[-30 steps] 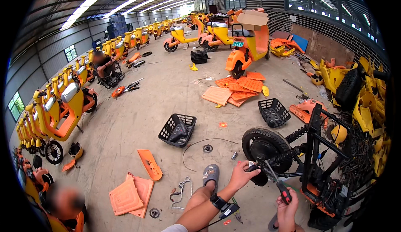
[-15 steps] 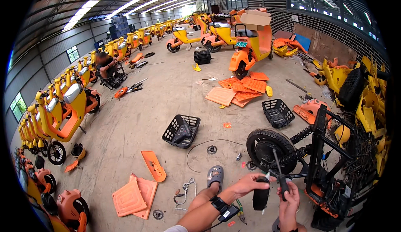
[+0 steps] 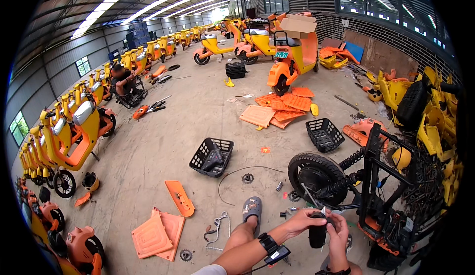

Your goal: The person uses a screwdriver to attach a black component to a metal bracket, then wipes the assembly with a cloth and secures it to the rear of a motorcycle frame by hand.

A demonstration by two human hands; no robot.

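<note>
My left hand point(image 3: 301, 222) pinches a black, rounded oblong part point(image 3: 317, 236) by its upper end. Its exact kind does not show. Close against it, my right hand point(image 3: 338, 236) has its fingers curled round a screwdriver point(image 3: 310, 196), whose thin shaft slants up and left past my left fingers. Most of the handle is hidden by the hands. Just beyond stands a stripped black scooter frame point(image 3: 370, 176) with its rear wheel point(image 3: 316, 178) and shock absorbers.
Two black baskets point(image 3: 228, 159) point(image 3: 339, 137) stand ahead, the left one holding a power drill point(image 3: 214, 158). Orange panels point(image 3: 170, 230) and a sprocket point(image 3: 186, 255) lie at left. Scooters point(image 3: 79, 131) line the left side, where a person point(image 3: 123, 81) sits. Scrap parts point(image 3: 435, 126) pile up at right.
My right hand has drawn closer to the left, and the screwdriver shaft has swung leftward. The black part has shifted slightly right and up in view.
</note>
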